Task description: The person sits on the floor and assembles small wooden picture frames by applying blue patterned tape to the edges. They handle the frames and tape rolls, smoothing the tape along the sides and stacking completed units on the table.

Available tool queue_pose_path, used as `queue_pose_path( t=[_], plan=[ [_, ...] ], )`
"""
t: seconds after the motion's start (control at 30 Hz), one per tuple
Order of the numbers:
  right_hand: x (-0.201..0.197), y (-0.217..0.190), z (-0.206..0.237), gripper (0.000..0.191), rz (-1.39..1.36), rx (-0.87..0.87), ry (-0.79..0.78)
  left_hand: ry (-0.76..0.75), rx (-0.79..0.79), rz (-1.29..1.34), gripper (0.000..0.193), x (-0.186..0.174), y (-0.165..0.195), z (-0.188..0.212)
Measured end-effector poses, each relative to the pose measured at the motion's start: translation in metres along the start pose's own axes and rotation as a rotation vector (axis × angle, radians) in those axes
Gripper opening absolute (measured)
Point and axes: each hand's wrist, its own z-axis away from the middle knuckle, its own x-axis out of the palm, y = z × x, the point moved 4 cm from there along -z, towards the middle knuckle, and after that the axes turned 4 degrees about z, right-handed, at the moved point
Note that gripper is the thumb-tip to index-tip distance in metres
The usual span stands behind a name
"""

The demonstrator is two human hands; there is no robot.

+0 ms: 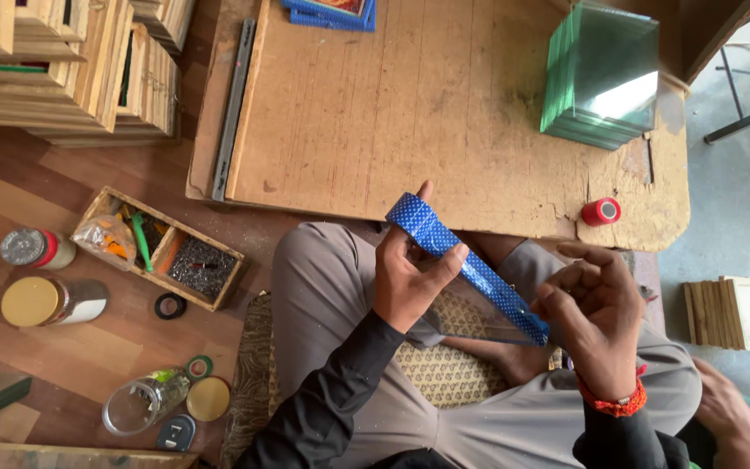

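Note:
My left hand (405,274) grips the upper end of a flat framed piece with a blue dotted border (466,265), held edge-on above my lap. Fingers of my right hand (596,304) curl around its lower end near the blue corner. A glass or clear panel seems to sit in the frame below the blue edge. I sit cross-legged in grey trousers on a patterned mat (444,369), facing a low wooden board (410,113).
A stack of glass sheets (602,76) and a red tape roll (601,211) sit on the board. A wooden box of small parts (162,247), jars (49,300) and tape rings lie at left. Wooden frames (71,65) are stacked at upper left. Another person's hand (726,408) is at lower right.

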Motion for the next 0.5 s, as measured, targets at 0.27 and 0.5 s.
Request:
queue_pose_path(
  t=[0.27,0.5],
  plan=[
    [0.0041,0.0046,0.0013,0.041,0.002,-0.004,0.052,-0.001,0.014,-0.014,0.083,-0.0013,-0.0005,0.0013],
    [0.0080,0.0043,0.0068,0.040,0.058,-0.028,0.083,-0.008,-0.031,0.021,0.083,-0.0016,-0.0021,0.0011]
  ],
)
